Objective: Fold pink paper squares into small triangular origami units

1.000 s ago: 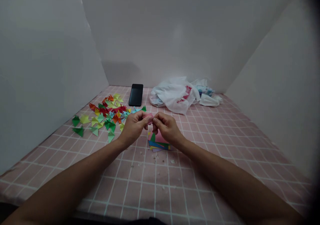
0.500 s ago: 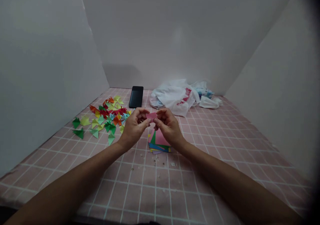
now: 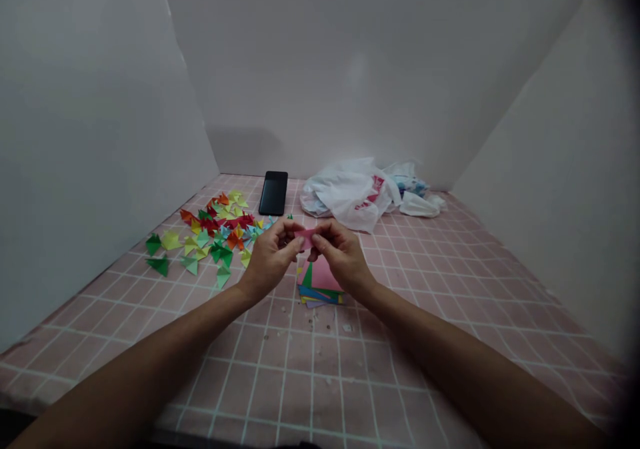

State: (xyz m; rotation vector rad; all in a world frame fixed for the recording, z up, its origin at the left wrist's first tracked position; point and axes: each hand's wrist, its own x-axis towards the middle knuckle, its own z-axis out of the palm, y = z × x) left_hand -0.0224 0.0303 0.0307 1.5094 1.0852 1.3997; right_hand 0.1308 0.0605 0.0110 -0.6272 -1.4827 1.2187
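Observation:
A small folded pink paper piece (image 3: 305,237) is pinched between both hands above the table. My left hand (image 3: 270,257) grips its left side with thumb and fingers closed. My right hand (image 3: 339,252) pinches its right side. Just below and behind the hands lies a stack of coloured paper squares (image 3: 320,285), pink on top. To the left, several folded paper triangles (image 3: 210,232) in green, yellow, red and orange lie scattered on the pink checked tablecloth (image 3: 310,369).
A black phone (image 3: 273,192) lies flat at the back, beside a crumpled white plastic bag (image 3: 360,194). White walls close in the table on the left, back and right. Small paper crumbs (image 3: 325,322) dot the cloth near the stack.
Both hands rose slightly from the stack and have kept working the pink piece, with fingers shifting along it. Nothing else moved.

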